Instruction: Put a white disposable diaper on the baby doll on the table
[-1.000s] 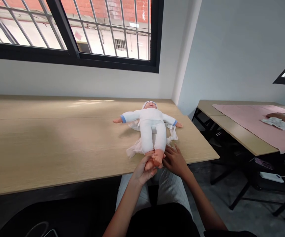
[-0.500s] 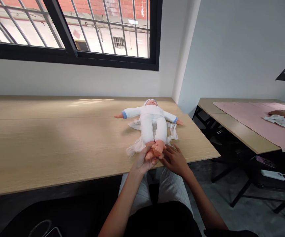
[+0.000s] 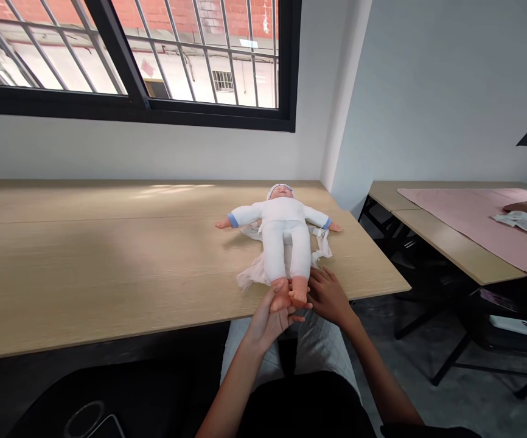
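A baby doll in a white body with blue cuffs and a white cap lies on its back, arms spread, feet towards me at the table's near edge. My left hand is cupped under the doll's feet, its thumb over the foot on the left. The other foot lies beside it, resting above my left fingers. My right hand is beside that foot with its fingers stretched out, the tips partly hidden by the leg. Thin, crumpled whitish cloth spreads beneath the doll.
The doll's wooden table runs along the wall under a barred window. To the right, past a gap, a second table carries a pink cloth; another person's hand touches a white cloth. A white phone lies on a chair.
The doll's feet, held together half a second ago, now lie side by side and slightly apart. My left hand has opened a little beneath them. My right hand stays close by.
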{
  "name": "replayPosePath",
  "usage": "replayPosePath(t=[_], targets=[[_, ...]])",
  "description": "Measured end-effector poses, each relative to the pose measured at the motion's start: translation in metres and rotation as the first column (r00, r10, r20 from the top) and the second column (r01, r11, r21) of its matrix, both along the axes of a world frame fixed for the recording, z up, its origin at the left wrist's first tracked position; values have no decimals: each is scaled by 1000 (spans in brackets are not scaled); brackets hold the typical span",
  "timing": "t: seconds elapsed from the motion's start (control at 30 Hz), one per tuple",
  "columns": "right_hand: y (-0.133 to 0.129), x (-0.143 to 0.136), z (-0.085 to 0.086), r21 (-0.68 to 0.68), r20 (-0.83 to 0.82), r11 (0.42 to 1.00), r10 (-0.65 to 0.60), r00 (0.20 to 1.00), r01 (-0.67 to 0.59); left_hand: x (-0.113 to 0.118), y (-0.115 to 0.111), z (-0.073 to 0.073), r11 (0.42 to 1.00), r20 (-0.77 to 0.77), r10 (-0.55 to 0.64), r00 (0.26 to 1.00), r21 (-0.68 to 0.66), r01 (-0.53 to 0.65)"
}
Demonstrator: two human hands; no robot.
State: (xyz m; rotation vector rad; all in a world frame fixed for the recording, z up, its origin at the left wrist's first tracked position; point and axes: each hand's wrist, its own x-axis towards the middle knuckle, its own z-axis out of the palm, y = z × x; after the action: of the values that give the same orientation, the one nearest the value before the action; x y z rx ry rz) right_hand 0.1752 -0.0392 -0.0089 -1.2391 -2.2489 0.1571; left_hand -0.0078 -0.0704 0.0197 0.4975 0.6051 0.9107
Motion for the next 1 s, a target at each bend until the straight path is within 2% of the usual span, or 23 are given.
replayPosePath(t=[0.07,0.17,0.23,0.27,0.33,0.4,0.47,0.53,0.63,0.7,0.8,1.0], targets=[[4,3,0,-3,-144,1000,-28,989,28,-7,-5,1,998,-79,52,995,36,-50],[10,6,4,19,-416,988,-134,899,156,-20,-6,6,987,-142,156,978,70,-147],[10,4,12,42,-518,981,-142,843,191,-28,-4,12,991,-101,127,987,51,-123],[8,2,17,55,-538,984,-114,835,169,-31,-3,15,996,-59,85,995,31,-83],[-1,-4,26,81,-528,994,-19,849,72,-32,-1,17,1000,47,7,999,-3,-6],[-12,-12,33,106,-458,993,103,883,-61,-29,0,16,1000,132,-21,991,-5,22],[-23,-20,34,125,-351,975,214,911,-181,-23,-2,13,1000,124,-13,992,9,12],[-31,-25,32,123,-256,958,282,925,-258,-18,-3,10,1000,-1,21,1000,15,-21],[-34,-27,23,80,-194,955,295,936,-284,-15,-5,6,994,-228,102,968,67,-88],[-33,-25,17,63,-175,957,288,941,-282,-16,-4,5,980,-348,168,922,160,-118],[-31,-21,10,65,-159,959,282,946,-275,-20,-2,3,954,-497,234,835,284,-98],[-31,-18,6,52,-206,965,263,943,-257,-27,2,5,939,-663,299,687,331,-89]])
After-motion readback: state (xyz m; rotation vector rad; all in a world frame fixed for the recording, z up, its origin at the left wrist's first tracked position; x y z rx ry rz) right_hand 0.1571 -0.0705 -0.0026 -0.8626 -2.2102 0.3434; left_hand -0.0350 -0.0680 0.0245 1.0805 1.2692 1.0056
